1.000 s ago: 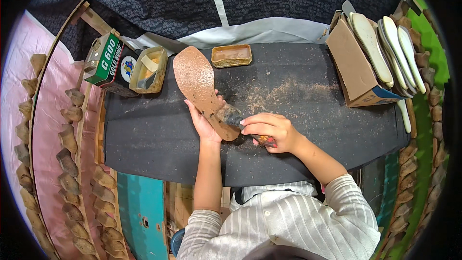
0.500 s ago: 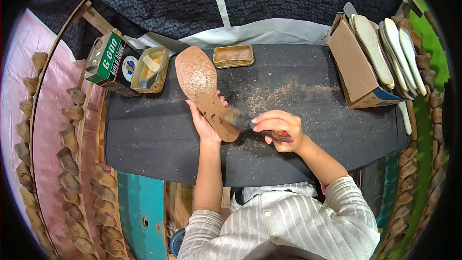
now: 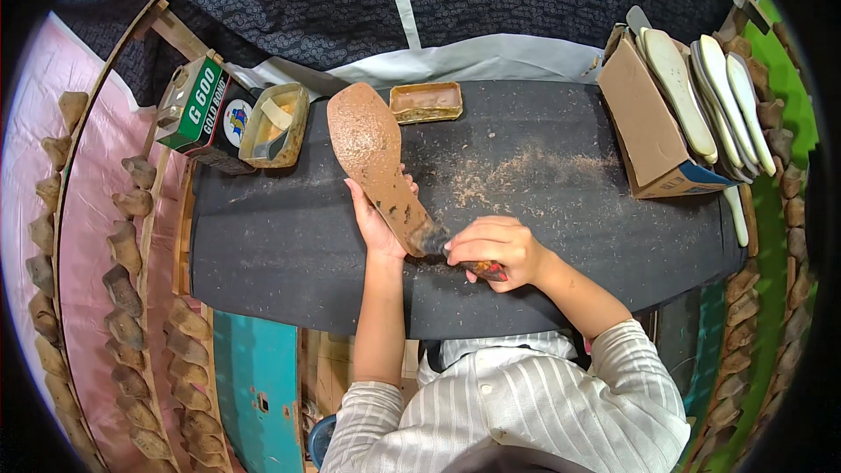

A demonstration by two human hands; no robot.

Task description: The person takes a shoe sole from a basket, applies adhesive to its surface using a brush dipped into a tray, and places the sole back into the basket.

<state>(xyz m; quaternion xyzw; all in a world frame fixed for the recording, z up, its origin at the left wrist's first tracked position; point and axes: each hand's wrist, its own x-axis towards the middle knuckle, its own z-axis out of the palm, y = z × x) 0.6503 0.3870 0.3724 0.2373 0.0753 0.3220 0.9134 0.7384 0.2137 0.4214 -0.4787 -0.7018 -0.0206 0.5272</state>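
Note:
A brown shoe sole [image 3: 368, 144] is tilted upward in my left hand [image 3: 379, 223], its broad end pointing away from me. My thumb lies along its left edge and the fingertips show past its right edge. The surface looks wet and shiny at the broad end, with dark specks toward the narrow heel end. My right hand [image 3: 498, 252] is closed round the dark, red-flecked handle of a brush [image 3: 431, 237]. The brush's bristles touch the heel end of the sole.
On the black table [image 3: 561, 254] lie scattered brown shavings [image 3: 499, 177]. A shallow tray [image 3: 426, 103] stands at the back, a tub [image 3: 276, 127] and a green-and-black can [image 3: 206, 114] at the left. A cardboard box [image 3: 653, 114] with pale insoles [image 3: 679, 92] stands right. Shoe lasts [image 3: 123, 293] line side racks.
My right hand has moved the brush left and down along the sole to its heel end. The sole has shifted slightly to the right in my left hand.

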